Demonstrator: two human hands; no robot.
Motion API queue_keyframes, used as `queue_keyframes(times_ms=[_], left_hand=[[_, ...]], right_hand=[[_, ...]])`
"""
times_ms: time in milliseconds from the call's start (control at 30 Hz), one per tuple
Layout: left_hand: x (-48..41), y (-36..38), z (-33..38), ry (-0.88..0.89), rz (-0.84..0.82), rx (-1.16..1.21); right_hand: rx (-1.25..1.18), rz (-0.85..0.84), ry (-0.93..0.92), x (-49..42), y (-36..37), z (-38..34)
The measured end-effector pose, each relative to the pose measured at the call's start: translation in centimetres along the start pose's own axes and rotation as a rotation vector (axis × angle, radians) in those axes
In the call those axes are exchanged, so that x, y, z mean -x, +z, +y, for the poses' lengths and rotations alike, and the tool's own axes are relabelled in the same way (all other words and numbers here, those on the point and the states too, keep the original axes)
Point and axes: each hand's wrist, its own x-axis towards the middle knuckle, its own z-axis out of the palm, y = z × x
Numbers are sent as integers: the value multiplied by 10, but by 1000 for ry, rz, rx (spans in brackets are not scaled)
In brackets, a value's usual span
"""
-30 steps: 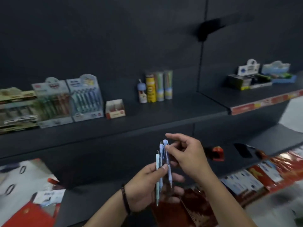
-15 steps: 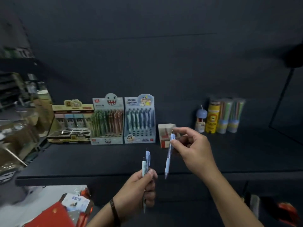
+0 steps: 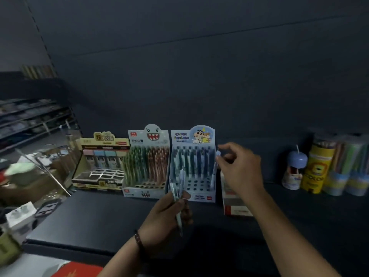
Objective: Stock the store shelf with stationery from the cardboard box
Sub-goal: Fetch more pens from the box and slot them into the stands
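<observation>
A blue cartoon pen display box (image 3: 201, 197) stands on the dark shelf (image 3: 99, 220), its upper rows filled with pens and its lower holes empty. My right hand (image 3: 241, 170) pinches the top of a light blue pen (image 3: 215, 170). That pen hangs upright at the box's right edge. Whether its tip sits in a hole I cannot tell. My left hand (image 3: 167, 216), a bead bracelet on its wrist, grips two pale blue pens (image 3: 176, 189) upright just in front of the box.
Left of the blue box stand a shark-face pen display (image 3: 146, 162) and a yellow display box (image 3: 101, 162). A small white and red box (image 3: 234, 206) sits behind my right wrist. A blue-capped bottle (image 3: 294, 170) and pencil tubes (image 3: 319, 168) stand at the right.
My right hand pulled one pen from the bunch and carried it up to the right side of the blue display box. My left hand keeps two pens. The view came closer to the shelf.
</observation>
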Motion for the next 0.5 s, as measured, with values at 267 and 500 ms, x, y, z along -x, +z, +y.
queue_keyframes(times_ms=[267,500], left_hand=[[-49,-30,23,30,-193,-108],[-80,-53,27,2,-323,-198]], right_hand=[[85,74,13,-25,30,10],[175,80,37,-29,54,11]])
